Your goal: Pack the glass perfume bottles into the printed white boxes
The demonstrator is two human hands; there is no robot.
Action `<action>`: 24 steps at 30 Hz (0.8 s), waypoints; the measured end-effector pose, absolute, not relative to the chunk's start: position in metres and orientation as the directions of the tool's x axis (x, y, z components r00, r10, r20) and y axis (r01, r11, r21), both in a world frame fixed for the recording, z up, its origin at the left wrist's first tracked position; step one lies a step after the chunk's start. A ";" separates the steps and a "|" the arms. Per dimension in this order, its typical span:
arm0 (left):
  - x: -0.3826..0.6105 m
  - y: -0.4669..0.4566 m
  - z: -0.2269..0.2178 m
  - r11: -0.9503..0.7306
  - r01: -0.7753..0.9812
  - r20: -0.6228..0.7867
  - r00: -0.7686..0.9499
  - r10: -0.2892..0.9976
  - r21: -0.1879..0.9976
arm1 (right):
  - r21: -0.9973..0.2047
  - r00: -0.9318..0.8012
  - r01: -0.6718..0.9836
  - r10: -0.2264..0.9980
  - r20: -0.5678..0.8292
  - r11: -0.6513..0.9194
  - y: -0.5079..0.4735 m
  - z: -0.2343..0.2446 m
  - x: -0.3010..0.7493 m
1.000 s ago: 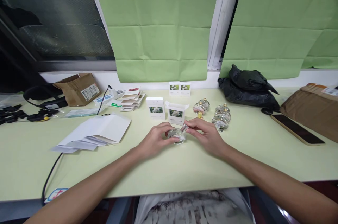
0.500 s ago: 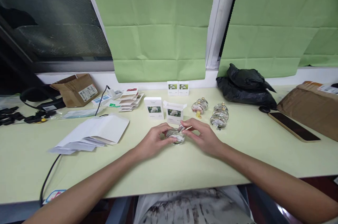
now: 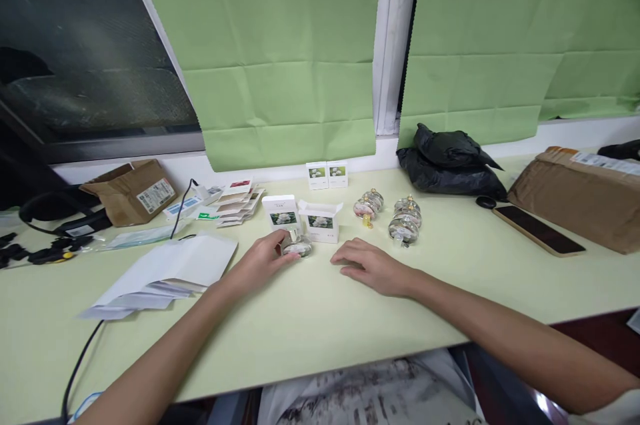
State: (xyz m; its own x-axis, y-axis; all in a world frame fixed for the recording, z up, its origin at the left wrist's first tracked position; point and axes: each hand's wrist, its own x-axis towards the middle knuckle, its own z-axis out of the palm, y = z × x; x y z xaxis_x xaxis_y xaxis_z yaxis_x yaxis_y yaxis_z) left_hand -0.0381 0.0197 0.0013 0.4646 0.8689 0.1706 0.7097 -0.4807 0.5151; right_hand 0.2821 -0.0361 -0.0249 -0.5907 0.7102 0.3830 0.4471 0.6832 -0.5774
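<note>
My left hand (image 3: 260, 261) is closed round the side of a small round clear-glass perfume bottle (image 3: 301, 249), which is low over the tabletop, with a shiny cap-like piece at its upper end. Right behind it stand a white box with a flower picture (image 3: 281, 215) and a second white box (image 3: 321, 225) whose top flaps are up. My right hand (image 3: 377, 268) is to the right of the bottle, apart from it, holding nothing, its fingers loosely bent and a little spread. Further right lie two groups of round glass bottles (image 3: 369, 205) (image 3: 405, 219), with a small gold-coloured piece (image 3: 367, 221) by the first.
Two small white boxes (image 3: 327, 175) stand at the back. On the left are white envelopes (image 3: 170, 271), stacked packets (image 3: 240, 201) and an open cardboard box (image 3: 127, 195). To the right are a black plastic bag (image 3: 450, 161), a phone (image 3: 537, 230) and a brown parcel (image 3: 580, 195).
My right hand has let go of the small shiny piece at the bottle and drawn away from it. My left hand has shifted left with the bottle, and the camera view has turned slightly.
</note>
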 end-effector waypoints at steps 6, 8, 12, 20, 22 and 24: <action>-0.045 0.028 0.001 -0.454 0.714 0.174 0.433 0.885 0.533 | -0.591 -0.519 0.493 0.761 0.389 0.639 -0.027 -0.029 0.285; -0.047 0.030 0.001 -0.441 0.724 0.162 0.424 0.891 0.530 | -0.620 -0.477 0.507 0.794 0.376 0.598 -0.023 -0.032 0.285; -0.050 0.032 0.001 -0.415 0.758 0.143 0.401 0.905 0.504 | -0.654 -0.448 0.524 0.829 0.334 0.546 -0.017 -0.033 0.284; -0.055 0.034 0.007 -0.429 0.762 0.130 0.423 0.897 0.485 | -0.634 -0.462 0.596 0.856 0.231 0.493 -0.012 -0.031 0.284; -0.058 0.035 0.007 -0.428 0.764 0.129 0.421 0.898 0.483 | -0.637 -0.465 0.588 0.853 0.239 0.499 -0.011 -0.033 0.284; -0.061 0.037 0.007 -0.424 0.760 0.129 0.419 0.899 0.493 | -0.643 -0.464 0.578 0.850 0.248 0.503 -0.010 -0.033 0.285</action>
State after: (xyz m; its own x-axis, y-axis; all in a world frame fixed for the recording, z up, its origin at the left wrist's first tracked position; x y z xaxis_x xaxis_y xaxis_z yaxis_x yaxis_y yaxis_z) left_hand -0.0608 0.0367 0.0073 0.4186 0.8990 0.1289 0.7596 -0.4243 0.4929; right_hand 0.2845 -0.0098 -0.0333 -0.4644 0.8501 0.2482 0.5777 0.5032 -0.6427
